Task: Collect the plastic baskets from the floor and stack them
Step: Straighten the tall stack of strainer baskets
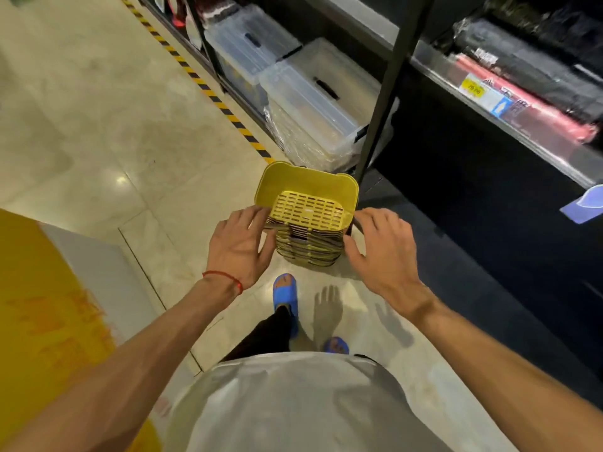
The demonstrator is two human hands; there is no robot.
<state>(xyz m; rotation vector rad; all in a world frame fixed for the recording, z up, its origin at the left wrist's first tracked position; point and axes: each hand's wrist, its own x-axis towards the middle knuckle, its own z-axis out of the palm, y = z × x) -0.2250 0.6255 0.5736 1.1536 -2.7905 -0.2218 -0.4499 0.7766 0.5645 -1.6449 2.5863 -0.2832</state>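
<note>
A stack of several yellow plastic baskets (308,216) stands on the floor in front of my feet, nested one inside another, with a slotted bottom showing in the top one. My left hand (239,247) is at the stack's left side, fingers spread and touching the rims. My right hand (380,249) is at the right side, fingers spread, its fingertips near the right rim and a dark handle. Neither hand visibly curls round the baskets.
Black shelving (489,164) runs along the right, with a metal post (381,102) just behind the stack. Clear storage boxes (313,93) sit on the low shelf. A yellow-black hazard stripe (208,89) edges the tiled floor. A yellow stand (42,321) is at left.
</note>
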